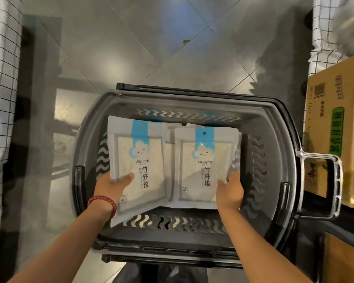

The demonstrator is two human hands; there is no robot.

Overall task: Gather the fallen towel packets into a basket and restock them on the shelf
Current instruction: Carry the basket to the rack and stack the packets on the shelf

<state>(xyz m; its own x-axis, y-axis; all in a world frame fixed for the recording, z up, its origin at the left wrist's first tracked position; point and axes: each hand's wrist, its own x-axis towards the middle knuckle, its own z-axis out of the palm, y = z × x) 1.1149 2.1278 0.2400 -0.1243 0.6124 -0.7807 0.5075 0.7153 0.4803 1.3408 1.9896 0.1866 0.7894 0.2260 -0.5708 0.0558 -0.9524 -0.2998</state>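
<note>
My left hand (110,187) grips the lower edge of one towel packet (135,152), thumb on its face. My right hand (231,190) grips a second packet (204,158) likewise. I hold them side by side over the dark plastic basket (258,160) with wavy slots. Each glossy white packet shows a blue cloud face, "竹纤维" and a "2".

We saw a grey floor (131,43) of big shiny tiles, with thin pale lines between them. A soft bluish light (168,23) shone on it. A white cloth with black squares (2,78) hung on the left, and another cloth (331,27) on the right. A brown cardboard box (339,119) sat near that one.
</note>
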